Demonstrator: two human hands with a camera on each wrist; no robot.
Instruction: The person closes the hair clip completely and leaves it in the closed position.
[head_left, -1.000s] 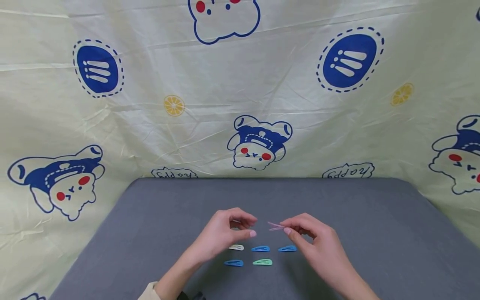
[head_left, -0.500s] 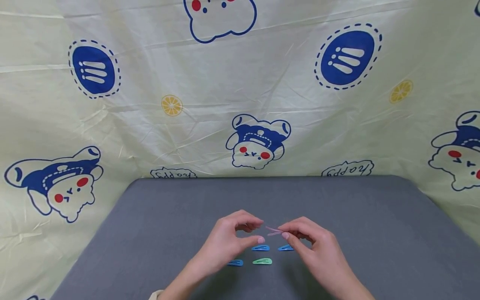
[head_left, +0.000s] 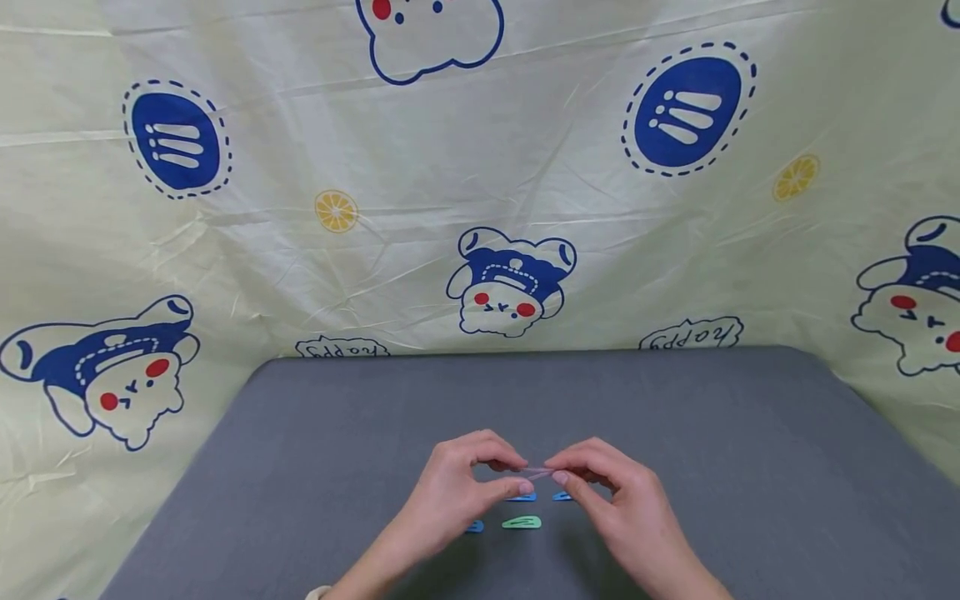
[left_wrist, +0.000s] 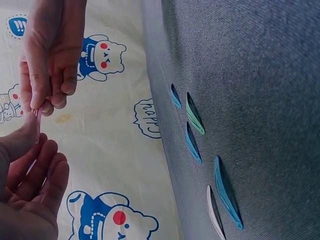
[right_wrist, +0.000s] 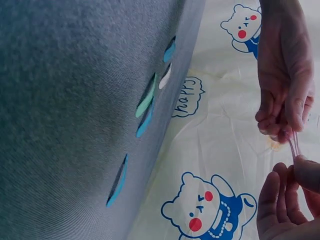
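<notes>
Between my hands, above the table, is a pale pink snap hair clip (head_left: 539, 473), its two thin parts spread apart. My right hand (head_left: 626, 496) pinches one end between thumb and fingertips. At the other end, the thumb and fingertips of my left hand (head_left: 461, 479) take hold of the spread parts. Both wrist views show the pink clip (right_wrist: 294, 144) bridging the two hands. Below lie a green clip (head_left: 522, 522) and blue clips, one of them (head_left: 476, 527) partly behind my left hand. A white clip (left_wrist: 214, 212), hidden in the head view, shows in the wrist views.
The clips lie in loose rows on a grey cloth-covered table (head_left: 337, 433). Behind the table's far edge hangs a pale curtain (head_left: 420, 167) printed with blue bears and orange slices.
My left hand has moved right toward the pink hair clip and now meets its spread end. It covers the white clip in the head view. The right hand has shifted slightly left.
</notes>
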